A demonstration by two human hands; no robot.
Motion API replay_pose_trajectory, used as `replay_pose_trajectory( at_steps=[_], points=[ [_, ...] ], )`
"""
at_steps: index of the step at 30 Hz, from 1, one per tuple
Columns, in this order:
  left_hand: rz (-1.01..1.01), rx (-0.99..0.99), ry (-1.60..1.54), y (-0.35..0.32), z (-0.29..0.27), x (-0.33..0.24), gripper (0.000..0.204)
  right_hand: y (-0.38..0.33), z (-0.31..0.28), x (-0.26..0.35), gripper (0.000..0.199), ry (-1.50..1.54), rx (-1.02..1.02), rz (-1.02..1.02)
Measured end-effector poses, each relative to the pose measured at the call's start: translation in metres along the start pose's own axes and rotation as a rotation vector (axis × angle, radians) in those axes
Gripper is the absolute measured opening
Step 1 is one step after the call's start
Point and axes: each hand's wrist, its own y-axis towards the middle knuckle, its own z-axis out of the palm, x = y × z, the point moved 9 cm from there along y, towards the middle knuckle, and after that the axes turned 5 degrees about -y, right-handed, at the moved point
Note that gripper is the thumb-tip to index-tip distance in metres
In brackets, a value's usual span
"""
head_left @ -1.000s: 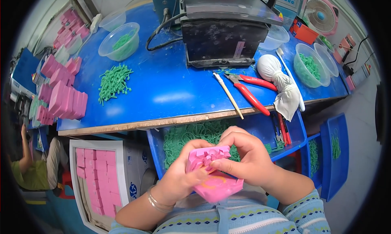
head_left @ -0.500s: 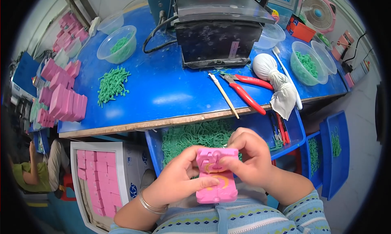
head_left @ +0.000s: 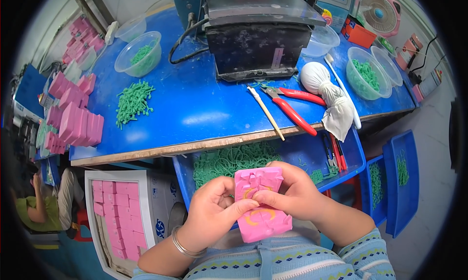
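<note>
Pink mould block (head_left: 261, 207) now turned face-up between both hands, low in my view over the lap.

A second ago I saw the block lying flatter, half hidden under the right hand (head_left: 292, 197); since then it has been tipped upright, so its face with the orange curved channels shows. My left hand (head_left: 212, 214) closes round its left edge, thumb pressed across the middle, and the right-hand fingers (head_left: 265, 198) pinch at the upper part of the face. Both hands are curled tight on the block, neither open. I judge that the work has gone from turning the piece to picking at its face. It sits just in front of the blue tray (head_left: 302, 155) of green rubbery bits (head_left: 229, 160), below the blue surface (head_left: 195, 114) edge; red pliers (head_left: 292, 107) lie untouched there.
</note>
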Motion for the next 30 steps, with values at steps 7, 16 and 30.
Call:
replay_pose_trajectory(
  at_steps=[7,16,30],
  points=[
    [0.280,-0.029,0.389,0.001,-0.004,-0.025,0.013,-0.003,0.004,0.013,0.021,-0.264,0.046,-0.214],
    [-0.129,0.083,-0.176,-0.001,0.011,-0.003,0.025,-0.006,-0.007,0.034,0.020,-0.363,-0.101,-0.369],
    [-0.061,0.025,0.080,-0.005,0.002,0.000,0.017,-0.006,-0.005,0.010,0.020,0.014,-0.067,-0.068]
  ],
)
